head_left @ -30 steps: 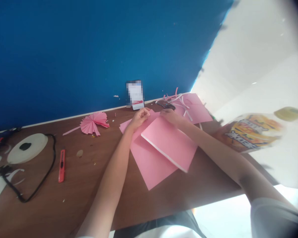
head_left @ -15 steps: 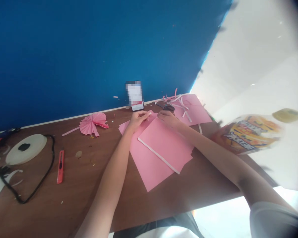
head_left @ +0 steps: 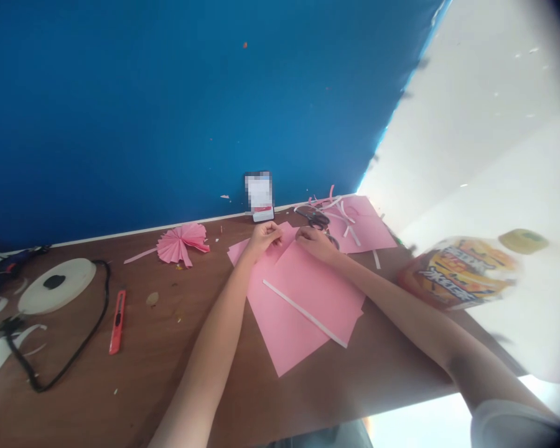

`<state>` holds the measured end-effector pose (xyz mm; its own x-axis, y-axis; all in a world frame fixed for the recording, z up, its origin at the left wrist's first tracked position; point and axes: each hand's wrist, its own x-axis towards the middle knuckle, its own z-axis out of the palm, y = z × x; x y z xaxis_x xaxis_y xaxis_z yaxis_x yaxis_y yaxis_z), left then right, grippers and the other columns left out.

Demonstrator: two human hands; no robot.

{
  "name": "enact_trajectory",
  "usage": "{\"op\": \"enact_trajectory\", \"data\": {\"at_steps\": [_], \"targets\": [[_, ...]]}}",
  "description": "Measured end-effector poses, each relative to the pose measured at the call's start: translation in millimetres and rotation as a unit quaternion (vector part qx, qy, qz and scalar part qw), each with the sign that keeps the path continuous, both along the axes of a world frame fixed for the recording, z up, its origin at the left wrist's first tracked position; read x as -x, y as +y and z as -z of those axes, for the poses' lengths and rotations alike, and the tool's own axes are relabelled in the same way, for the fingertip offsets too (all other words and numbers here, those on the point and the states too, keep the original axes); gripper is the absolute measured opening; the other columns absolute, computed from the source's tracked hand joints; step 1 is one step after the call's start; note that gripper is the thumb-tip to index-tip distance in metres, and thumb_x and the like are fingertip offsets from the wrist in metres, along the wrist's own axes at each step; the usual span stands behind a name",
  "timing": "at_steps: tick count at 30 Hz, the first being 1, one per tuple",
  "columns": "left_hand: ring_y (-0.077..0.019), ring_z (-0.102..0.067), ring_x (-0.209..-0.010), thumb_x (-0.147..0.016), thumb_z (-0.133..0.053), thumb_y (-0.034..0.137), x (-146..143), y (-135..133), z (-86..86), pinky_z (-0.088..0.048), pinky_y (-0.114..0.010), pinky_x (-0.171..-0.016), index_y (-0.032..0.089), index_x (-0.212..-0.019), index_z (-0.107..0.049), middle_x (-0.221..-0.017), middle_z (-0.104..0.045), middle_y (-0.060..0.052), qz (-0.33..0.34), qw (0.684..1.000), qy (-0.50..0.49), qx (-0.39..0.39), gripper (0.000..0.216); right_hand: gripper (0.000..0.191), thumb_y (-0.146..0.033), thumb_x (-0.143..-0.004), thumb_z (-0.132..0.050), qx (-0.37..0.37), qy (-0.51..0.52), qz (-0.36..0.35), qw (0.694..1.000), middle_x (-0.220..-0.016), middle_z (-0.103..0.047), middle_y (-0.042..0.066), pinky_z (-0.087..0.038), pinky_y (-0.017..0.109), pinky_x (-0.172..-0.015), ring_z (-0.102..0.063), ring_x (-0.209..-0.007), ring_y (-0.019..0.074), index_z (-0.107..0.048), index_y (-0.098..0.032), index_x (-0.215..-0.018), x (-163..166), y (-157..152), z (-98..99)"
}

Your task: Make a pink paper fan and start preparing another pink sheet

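Layered sheets of pink paper (head_left: pixel 280 336) lie on the brown table, the upper sheet (head_left: pixel 317 292) edged with a narrow white strip (head_left: pixel 303 309) that looks like tape. Over the far left part of the paper, my left hand (head_left: pixel 266 241) has its fingers bent together in a pinch; what lies between them, if anything, is too small to make out. My right hand (head_left: pixel 315 244) is closed at the upper sheet's far corner, gripping its edge. Scissors (head_left: pixel 316 219) with dark handles lie just beyond my right hand, beside paper scraps.
A folded pink paper fan (head_left: pixel 180 242), a red cutter knife (head_left: pixel 117 322) and a white disc with a black cord (head_left: pixel 58 287) lie to the left. A phone (head_left: pixel 260 196) leans on the blue wall. A large labelled bottle (head_left: pixel 466 270) stands right, near my right forearm.
The view has tilted up slightly, so everything sits lower. My left fingers have curled in more, and the white bit seen at their tip no longer shows. My right hand stays at the paper's corner.
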<state>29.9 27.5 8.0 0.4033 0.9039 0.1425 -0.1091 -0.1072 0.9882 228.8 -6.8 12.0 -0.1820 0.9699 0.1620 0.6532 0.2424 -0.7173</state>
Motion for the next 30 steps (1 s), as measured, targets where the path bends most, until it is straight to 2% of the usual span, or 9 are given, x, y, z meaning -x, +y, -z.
{"op": "enact_trajectory", "data": {"at_steps": [5,10,14,16,20,24,30], "targets": [[-0.0082,-0.046,-0.052,-0.081,-0.056,0.059,-1.2,0.3,-1.5,-0.037,-0.023,-0.056,0.018,-0.074,-0.047,-0.056,-0.051,0.003,-0.022,0.999,-0.032,-0.02,0.043,0.018,-0.029,-0.079,-0.041,-0.001,0.007,-0.008,1.0,-0.075,-0.058,0.0,-0.034,0.025,-0.063,-0.053,-0.07,0.0141,-0.055,-0.019,-0.074,-1.6,2.0,3.5],[-0.0087,-0.043,-0.05,-0.084,-0.041,0.067,-2.5,2.2,0.5,-0.036,-0.024,-0.054,0.019,-0.066,-0.042,-0.054,-0.046,0.002,-0.063,0.997,-0.045,-0.007,0.051,0.017,-0.029,-0.078,-0.042,0.0,0.017,-0.015,1.0,-0.073,-0.056,-0.001,-0.034,0.025,-0.063,-0.052,-0.069,0.0141,-0.055,-0.019,-0.075,-2.5,0.7,3.4],[-0.0102,-0.042,-0.049,-0.082,-0.042,0.069,-1.9,2.0,0.1,-0.035,-0.026,-0.053,0.019,-0.06,-0.041,-0.05,-0.042,0.001,-0.107,0.993,-0.038,0.011,0.055,0.015,-0.03,-0.079,-0.043,-0.001,0.012,-0.019,1.0,-0.073,-0.056,-0.001,-0.034,0.025,-0.062,-0.051,-0.069,0.0141,-0.053,-0.02,-0.075,-2.6,-1.8,1.6],[-0.0101,-0.045,-0.053,-0.08,-0.051,0.066,-1.8,0.9,-1.5,-0.036,-0.025,-0.054,0.018,-0.064,-0.045,-0.055,-0.049,0.0,-0.116,0.992,-0.037,0.021,0.05,0.014,-0.029,-0.079,-0.043,0.001,0.005,-0.016,1.0,-0.072,-0.056,-0.001,-0.033,0.025,-0.062,-0.052,-0.069,0.0141,-0.053,-0.02,-0.075,-2.5,-2.1,1.7],[-0.0092,-0.053,-0.064,-0.071,-0.071,0.048,-1.5,-1.8,-4.4,-0.039,-0.022,-0.061,0.017,-0.078,-0.052,-0.072,-0.06,-0.001,-0.076,0.996,-0.033,0.019,0.037,0.014,-0.029,-0.08,-0.043,-0.003,0.0,-0.02,1.0,-0.072,-0.056,-0.001,-0.033,0.025,-0.061,-0.051,-0.068,0.0141,-0.052,-0.02,-0.075,-2.4,-0.8,3.8],[-0.0082,-0.049,-0.058,-0.075,-0.067,0.047,0.2,-3.0,-4.0,-0.038,-0.022,-0.06,0.016,-0.074,-0.053,-0.063,-0.054,0.001,-0.047,0.999,-0.012,-0.011,0.034,0.013,-0.028,-0.079,-0.042,0.0,-0.008,-0.015,1.0,-0.074,-0.057,0.0,-0.034,0.025,-0.062,-0.052,-0.069,0.0145,-0.052,-0.02,-0.076,-1.5,-0.8,4.0],[-0.006,-0.035,-0.049,-0.081,-0.058,0.053,1.1,-5.0,-4.4,-0.026,-0.021,-0.049,0.018,-0.075,-0.051,-0.057,-0.042,0.005,-0.029,0.999,0.028,-0.036,0.037,0.013,-0.026,-0.08,-0.043,0.005,-0.031,-0.002,1.0,-0.075,-0.059,0.0,-0.034,0.025,-0.063,-0.054,-0.071,0.0144,-0.053,-0.02,-0.077,2.0,-4.7,-1.6]]}}
